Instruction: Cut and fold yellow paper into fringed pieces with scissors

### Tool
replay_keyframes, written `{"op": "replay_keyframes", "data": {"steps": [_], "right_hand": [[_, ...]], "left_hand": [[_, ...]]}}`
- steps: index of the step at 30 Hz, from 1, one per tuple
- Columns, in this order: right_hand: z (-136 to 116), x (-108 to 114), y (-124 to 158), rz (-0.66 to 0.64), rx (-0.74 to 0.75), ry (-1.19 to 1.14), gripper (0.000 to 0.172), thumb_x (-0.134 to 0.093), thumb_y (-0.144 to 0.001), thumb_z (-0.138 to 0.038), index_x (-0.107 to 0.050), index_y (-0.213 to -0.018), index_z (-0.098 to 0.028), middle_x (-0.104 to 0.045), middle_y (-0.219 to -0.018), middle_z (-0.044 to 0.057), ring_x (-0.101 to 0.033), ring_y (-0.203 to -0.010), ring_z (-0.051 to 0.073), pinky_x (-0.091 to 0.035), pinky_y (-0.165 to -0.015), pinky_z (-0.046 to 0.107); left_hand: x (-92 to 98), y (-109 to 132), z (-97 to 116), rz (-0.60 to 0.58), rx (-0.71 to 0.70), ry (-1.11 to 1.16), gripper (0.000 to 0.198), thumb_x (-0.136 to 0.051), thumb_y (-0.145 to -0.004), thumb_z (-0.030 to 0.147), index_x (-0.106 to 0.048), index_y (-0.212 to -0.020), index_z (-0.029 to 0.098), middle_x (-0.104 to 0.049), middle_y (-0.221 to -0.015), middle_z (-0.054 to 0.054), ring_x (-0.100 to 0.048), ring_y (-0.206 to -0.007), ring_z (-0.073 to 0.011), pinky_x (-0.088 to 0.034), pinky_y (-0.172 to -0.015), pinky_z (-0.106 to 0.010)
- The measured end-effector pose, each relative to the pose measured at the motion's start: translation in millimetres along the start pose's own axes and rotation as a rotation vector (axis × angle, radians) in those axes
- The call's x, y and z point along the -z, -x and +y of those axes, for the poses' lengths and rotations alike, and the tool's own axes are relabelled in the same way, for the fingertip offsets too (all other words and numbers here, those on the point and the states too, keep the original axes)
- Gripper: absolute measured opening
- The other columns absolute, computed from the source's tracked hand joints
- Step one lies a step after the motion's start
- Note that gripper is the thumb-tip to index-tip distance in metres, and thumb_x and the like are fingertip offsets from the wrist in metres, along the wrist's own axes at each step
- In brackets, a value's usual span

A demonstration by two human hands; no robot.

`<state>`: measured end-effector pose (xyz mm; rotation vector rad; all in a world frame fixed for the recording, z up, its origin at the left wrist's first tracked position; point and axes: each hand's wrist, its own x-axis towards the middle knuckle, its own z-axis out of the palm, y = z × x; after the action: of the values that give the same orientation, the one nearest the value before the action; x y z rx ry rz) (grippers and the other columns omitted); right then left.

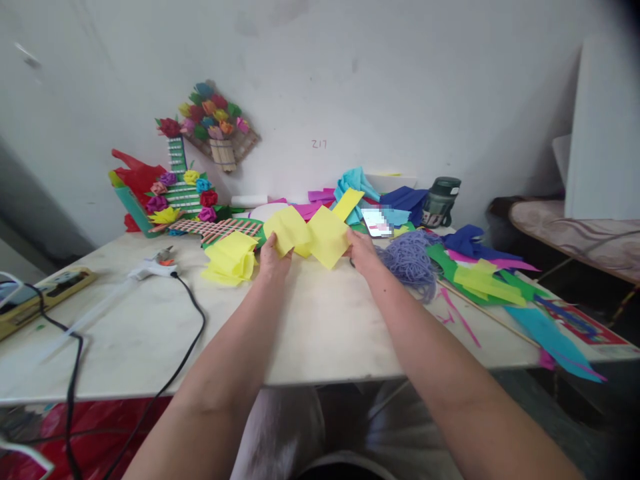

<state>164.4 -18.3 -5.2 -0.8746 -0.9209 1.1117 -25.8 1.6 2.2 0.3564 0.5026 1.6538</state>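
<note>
In front of me, above the table, my left hand (274,259) pinches a yellow crepe paper square (286,229) by its lower left edge. My right hand (361,251) grips another yellow square (328,236) at its right corner. The two sheets meet or overlap in the middle, and a further bit of yellow paper shows beneath them. Just left of my left hand lies a loose pile of yellow paper (230,259). A tangle of purple yarn (411,261) sits right of my right hand. Most of my fingertips are hidden behind the paper.
A hot glue gun (153,268) with a black cord lies at left, near a power strip (50,297). Guitar-shaped flower crafts (183,200) stand at the back left. A phone (376,222), a dark bottle (441,201), coloured paper (480,280) and a thin stick (490,313) occupy the right.
</note>
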Motion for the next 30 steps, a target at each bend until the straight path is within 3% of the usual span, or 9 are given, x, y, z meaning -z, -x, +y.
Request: {"op": "replay_keyframes", "data": {"steps": [7, 17, 22, 24, 27, 30], "right_hand": [[-3.9, -0.9, -0.8, -0.005, -0.131, -0.093, 0.020, -0.048, -0.075, -0.030, -0.059, -0.080, -0.014, -0.066, -0.067, 0.003, -0.059, -0.055, 0.016, -0.047, -0.045, 0.028], [-9.6, -0.3, 0.9, -0.018, -0.241, -0.181, 0.020, -0.047, -0.072, -0.024, -0.061, -0.081, -0.014, -0.066, -0.070, 0.002, -0.059, -0.058, 0.014, -0.043, -0.041, 0.024], [-9.5, 2.7, 2.6, -0.109, -0.272, -0.248, 0.020, -0.046, -0.078, -0.025, -0.060, -0.089, -0.014, -0.067, -0.079, 0.003, -0.059, -0.060, 0.012, -0.041, -0.034, 0.019], [-10.6, 2.9, 3.9, -0.167, -0.266, -0.265, 0.020, -0.045, -0.081, -0.024, -0.060, -0.090, -0.015, -0.067, -0.084, 0.004, -0.061, -0.066, 0.012, -0.045, -0.038, 0.019], [-12.4, 0.5, 5.5, -0.251, -0.220, -0.299, 0.020, -0.043, -0.082, -0.022, -0.060, -0.090, -0.016, -0.066, -0.092, 0.005, -0.061, -0.081, 0.015, -0.054, -0.057, 0.025], [-10.1, -4.9, 5.8, -0.306, -0.163, -0.311, 0.019, -0.045, -0.080, -0.021, -0.062, -0.088, -0.016, -0.066, -0.094, 0.005, -0.059, -0.090, 0.016, -0.052, -0.076, 0.030]], "left_hand": [[2.3, -1.7, 0.7, -0.075, -0.009, 0.011, 0.012, -0.050, -0.076, 0.021, -0.059, -0.083, 0.019, -0.058, -0.108, -0.006, -0.052, -0.105, -0.0195, -0.049, -0.077, -0.030], [-0.5, 0.0, 4.4, -0.080, 0.005, -0.044, 0.015, -0.047, -0.077, 0.017, -0.059, -0.085, 0.018, -0.061, -0.101, -0.006, -0.056, -0.098, -0.0207, -0.051, -0.072, -0.032], [1.7, 0.5, 4.6, -0.159, 0.045, -0.067, 0.017, -0.048, -0.078, 0.021, -0.059, -0.090, 0.019, -0.060, -0.104, -0.006, -0.054, -0.101, -0.0219, -0.050, -0.077, -0.037], [2.3, 1.7, 3.6, -0.230, 0.099, -0.064, 0.020, -0.048, -0.078, 0.024, -0.058, -0.095, 0.020, -0.059, -0.107, -0.006, -0.053, -0.104, -0.0231, -0.048, -0.081, -0.041], [1.4, 5.3, 1.6, -0.338, 0.195, -0.066, 0.024, -0.049, -0.079, 0.029, -0.056, -0.101, 0.022, -0.057, -0.110, -0.007, -0.051, -0.107, -0.0261, -0.044, -0.086, -0.047], [-1.7, 10.8, 0.0, -0.420, 0.280, -0.077, 0.028, -0.048, -0.078, 0.036, -0.056, -0.103, 0.023, -0.054, -0.114, -0.008, -0.049, -0.109, -0.0305, -0.040, -0.088, -0.049]]}}
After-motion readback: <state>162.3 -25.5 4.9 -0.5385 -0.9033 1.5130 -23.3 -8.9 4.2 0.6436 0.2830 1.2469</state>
